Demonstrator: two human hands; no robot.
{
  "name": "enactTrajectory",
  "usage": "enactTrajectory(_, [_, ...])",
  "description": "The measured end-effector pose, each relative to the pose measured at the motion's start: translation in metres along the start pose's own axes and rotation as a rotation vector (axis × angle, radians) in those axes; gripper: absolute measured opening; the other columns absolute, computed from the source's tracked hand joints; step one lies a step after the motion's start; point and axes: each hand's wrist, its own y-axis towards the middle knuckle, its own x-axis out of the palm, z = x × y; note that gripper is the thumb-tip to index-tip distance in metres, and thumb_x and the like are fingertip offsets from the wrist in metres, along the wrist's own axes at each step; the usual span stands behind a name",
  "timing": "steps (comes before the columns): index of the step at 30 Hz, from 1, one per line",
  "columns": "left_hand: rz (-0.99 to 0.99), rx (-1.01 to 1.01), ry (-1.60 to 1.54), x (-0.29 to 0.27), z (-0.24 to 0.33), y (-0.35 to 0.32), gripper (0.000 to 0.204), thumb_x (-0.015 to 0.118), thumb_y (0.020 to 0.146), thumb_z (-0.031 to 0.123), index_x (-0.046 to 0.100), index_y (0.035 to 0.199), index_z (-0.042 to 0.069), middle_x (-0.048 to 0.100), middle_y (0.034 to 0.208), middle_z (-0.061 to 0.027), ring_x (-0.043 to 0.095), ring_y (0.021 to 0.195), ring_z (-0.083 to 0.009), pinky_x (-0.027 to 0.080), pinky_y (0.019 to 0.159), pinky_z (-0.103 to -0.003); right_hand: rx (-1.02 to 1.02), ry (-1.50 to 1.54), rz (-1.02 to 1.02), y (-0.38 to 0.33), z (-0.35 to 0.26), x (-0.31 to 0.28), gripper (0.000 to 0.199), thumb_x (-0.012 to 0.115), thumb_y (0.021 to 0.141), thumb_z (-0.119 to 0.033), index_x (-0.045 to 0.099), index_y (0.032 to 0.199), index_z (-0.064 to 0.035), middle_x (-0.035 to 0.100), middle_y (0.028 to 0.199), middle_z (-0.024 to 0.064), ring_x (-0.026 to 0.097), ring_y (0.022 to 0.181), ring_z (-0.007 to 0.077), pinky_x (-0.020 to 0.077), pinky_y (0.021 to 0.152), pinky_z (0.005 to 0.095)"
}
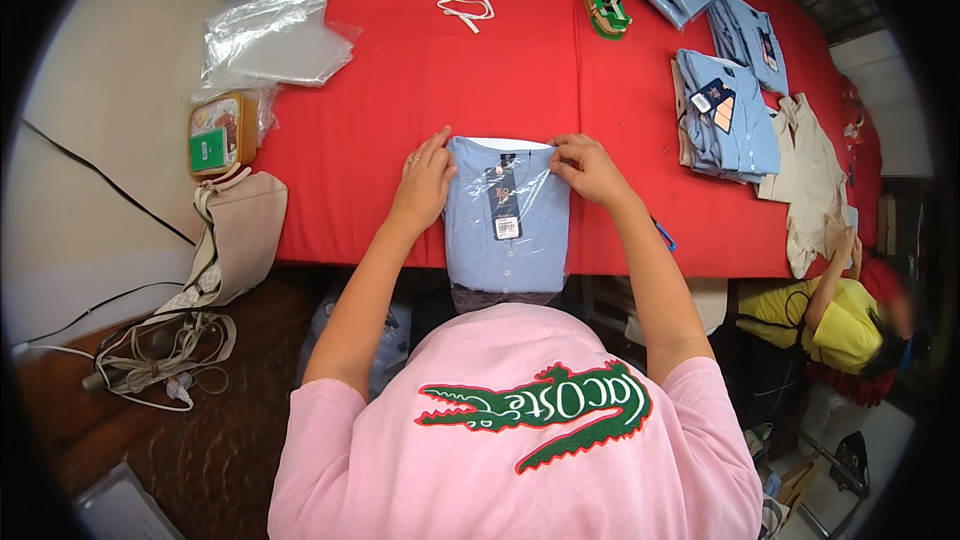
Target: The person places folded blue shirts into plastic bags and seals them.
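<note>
A folded light-blue shirt (535, 230) in a clear plastic bag lies at the table's front edge, its lower end toward me. A dark hang tag with a white label shows on its front, beside small white buttons. My left hand (428, 183) grips the bag's upper left edge, with the thumb and fingers at its side. At the upper right corner, my right hand (588, 170) pinches the bag between thumb and fingers. A white strip shows along the shirt's top between both hands.
Red cloth (380, 110) covers the table. Clear plastic bags (270, 45) lie at the left, above a yellow-rimmed box (222, 135). A green tape dispenser (606, 2) stands far right of centre, near stacked blue shirts (735, 135). Another person (845, 320) handles a beige garment (803, 180) at right.
</note>
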Motion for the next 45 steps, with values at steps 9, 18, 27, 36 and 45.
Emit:
enactTrajectory(9, [-0.267,-0.042,-0.122,-0.002,-0.017,0.045,0.012,0.052,0.110,0.016,0.054,0.115,0.005,0.068,0.130,-0.0161,0.060,0.132,-0.0349,0.035,0.120,-0.054,0.041,0.122,0.076,0.005,-0.001,-0.006,0.017,0.069,0.099,-0.017,0.073,0.099,-0.0009,0.076,0.103,0.0158,0.069,0.101,0.0329,0.0540,0.092,0.0437])
enactTrajectory(18, [-0.237,-0.465,-0.358,-0.015,0.003,0.077,0.017,0.052,0.113,0.020,0.051,0.111,0.003,0.073,0.094,-0.0161,0.072,0.095,-0.0249,0.053,0.090,-0.038,0.237,0.280,0.174,0.005,-0.008,-0.013,0.019,0.062,0.107,-0.018,0.070,0.107,-0.0004,0.074,0.097,0.0164,0.072,0.097,0.0315,0.0552,0.085,0.0384])
enactTrajectory(27, [0.087,0.118,-0.228,-0.182,0.094,0.127,0.012,0.062,0.107,0.013,0.061,0.108,0.001,0.076,0.110,-0.0117,0.071,0.109,-0.0309,0.053,0.096,-0.041,-0.341,0.089,0.379,0.023,-0.136,-0.161,0.010,0.073,0.098,-0.007,0.076,0.106,-0.0018,0.073,0.095,0.0108,0.071,0.091,0.0285,0.0559,0.083,0.0382])
enactTrajectory(36, [0.430,0.503,0.179,-0.217,0.151,0.085,0.015,0.077,0.091,0.002,0.064,0.098,0.006,0.073,0.114,-0.0071,0.068,0.117,-0.0316,0.052,0.103,-0.044,-0.613,-0.388,0.582,-0.021,-0.190,-0.188,0.018,0.079,0.084,-0.005,0.080,0.102,-0.0082,0.069,0.087,0.0064,0.065,0.080,0.0260,0.0525,0.073,0.0391])
enactTrajectory(45, [-0.341,-0.108,-0.060,-0.093,0.077,-0.107,0.015,0.075,0.095,0.018,0.070,0.101,0.005,0.074,0.102,-0.0115,0.070,0.098,-0.0326,0.053,0.096,-0.045,-0.304,-0.472,0.025,-0.149,-0.085,0.000,0.040,0.073,0.090,-0.010,0.073,0.130,-0.0073,0.068,0.094,0.0093,0.067,0.089,0.0294,0.0526,0.095,0.0464])
